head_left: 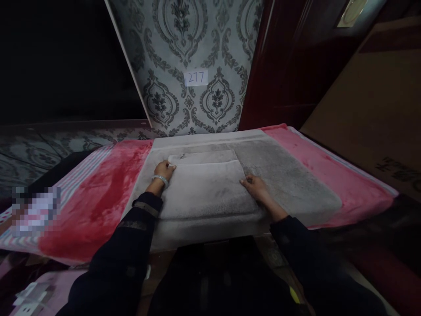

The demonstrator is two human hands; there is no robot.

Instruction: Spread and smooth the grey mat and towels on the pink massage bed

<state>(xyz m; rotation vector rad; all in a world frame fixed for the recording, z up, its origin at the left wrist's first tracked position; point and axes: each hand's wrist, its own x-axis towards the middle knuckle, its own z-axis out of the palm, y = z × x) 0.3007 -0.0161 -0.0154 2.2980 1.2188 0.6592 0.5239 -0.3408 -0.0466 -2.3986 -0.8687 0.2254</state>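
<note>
A light grey, fuzzy cloth [205,186] lies folded in layers, with a narrower strip of it showing beyond the top folded edge. My left hand [164,171], wearing a bracelet, pinches the cloth at its far left corner. On the other side, my right hand [255,187] has thumb and fingers closed on the right edge. Beneath is a larger grey cover [283,171], spread flat over the tabletop. Small dark marks show on the strip near my left hand.
Red and pink plush fabric [101,197] with a striped border covers the surface on both sides. A dark screen [66,61] stands at the back left. To the right leans a large cardboard box [371,114]. A power strip [29,300] sits low at left; a paper label [196,77] marks the wall.
</note>
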